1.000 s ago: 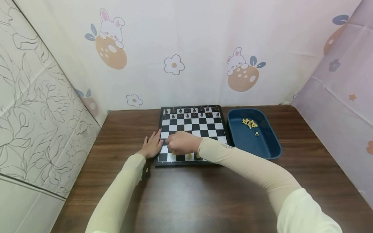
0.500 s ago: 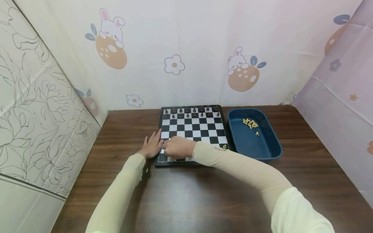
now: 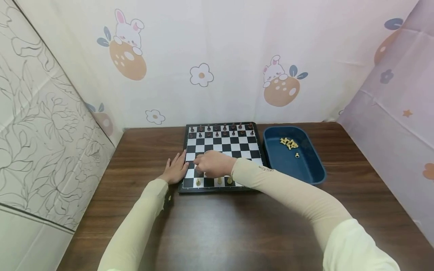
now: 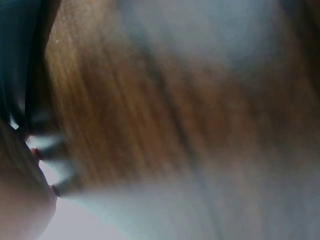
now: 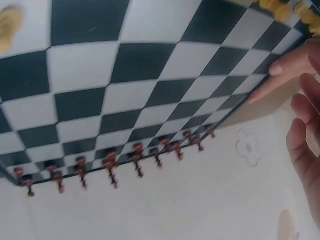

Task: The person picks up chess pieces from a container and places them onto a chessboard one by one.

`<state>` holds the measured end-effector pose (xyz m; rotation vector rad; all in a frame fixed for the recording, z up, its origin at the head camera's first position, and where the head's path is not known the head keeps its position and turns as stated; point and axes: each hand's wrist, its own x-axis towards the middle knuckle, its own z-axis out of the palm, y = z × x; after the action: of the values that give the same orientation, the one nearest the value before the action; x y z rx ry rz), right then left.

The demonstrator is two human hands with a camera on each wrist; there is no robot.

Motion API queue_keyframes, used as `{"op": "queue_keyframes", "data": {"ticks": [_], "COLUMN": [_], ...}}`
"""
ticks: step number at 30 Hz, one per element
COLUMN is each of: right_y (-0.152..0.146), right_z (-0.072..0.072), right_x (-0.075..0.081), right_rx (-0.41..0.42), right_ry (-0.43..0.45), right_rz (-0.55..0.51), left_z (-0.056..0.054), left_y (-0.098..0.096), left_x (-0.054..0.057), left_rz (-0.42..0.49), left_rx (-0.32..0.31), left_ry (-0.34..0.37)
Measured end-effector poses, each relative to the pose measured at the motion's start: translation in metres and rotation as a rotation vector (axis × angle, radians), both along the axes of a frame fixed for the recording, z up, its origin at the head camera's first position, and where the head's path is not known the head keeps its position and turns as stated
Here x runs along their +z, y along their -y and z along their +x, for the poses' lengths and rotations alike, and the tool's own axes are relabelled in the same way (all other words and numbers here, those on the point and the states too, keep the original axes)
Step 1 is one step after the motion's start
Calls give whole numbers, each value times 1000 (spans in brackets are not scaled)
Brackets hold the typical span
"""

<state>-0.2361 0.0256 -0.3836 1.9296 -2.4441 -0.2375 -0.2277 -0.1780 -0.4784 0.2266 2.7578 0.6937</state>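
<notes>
The black-and-white chessboard (image 3: 234, 146) lies at the back of the table. My left hand (image 3: 175, 168) rests beside its left edge, fingers spread and straight. Over the near left of the board, my right hand (image 3: 214, 164) has bent fingers (image 5: 299, 132); whether they hold a piece I cannot tell. Just below that hand, a cream chess piece (image 3: 198, 182) stands on the near row. Two others, a cream piece (image 3: 219, 180) and another cream piece (image 3: 229, 180), stand further right. A blurred cream piece (image 5: 10, 25) shows at the right wrist view's upper left.
Dark red chess pieces (image 3: 217, 128) fill two rows at the board's far side. Right of the board is a blue tray (image 3: 313, 173) with a small heap of cream pieces (image 3: 289, 143) and one lone cream piece (image 3: 297, 155). A patterned curtain (image 3: 237, 101) hangs behind the table.
My right hand first shifted left and towards me, then back right and away, uncovering the cream piece at the near left. My left hand has stayed by the board's edge.
</notes>
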Motion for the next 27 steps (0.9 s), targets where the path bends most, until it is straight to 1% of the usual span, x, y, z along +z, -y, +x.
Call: {"op": "queue_keyframes", "data": {"ticks": [3,8,11,16,21,27], "right_y": [-13,-37,-53,-79,-106,-138], "right_z": [-5,-16,-24,-36,-45,-57], "right_x": [6,15,21,29,32,33], "right_rx": [-25,-95,-156,-256,-351,-488], "right_ry": [-6,10,25,23,-4,10], "right_rz": [-4,-19,-17,-11,2,55], "left_z": [0,1,1,2,1,0], "left_y": [-1,0,0,3,3,1], "left_x": [0,0,1,2,2,1], "left_rz": [5,16,19,32,31,20], "left_rx": [-4,-11,-13,-3,-4,-8], "left_ry": [-3,-7,-11,-15,-6,2]}}
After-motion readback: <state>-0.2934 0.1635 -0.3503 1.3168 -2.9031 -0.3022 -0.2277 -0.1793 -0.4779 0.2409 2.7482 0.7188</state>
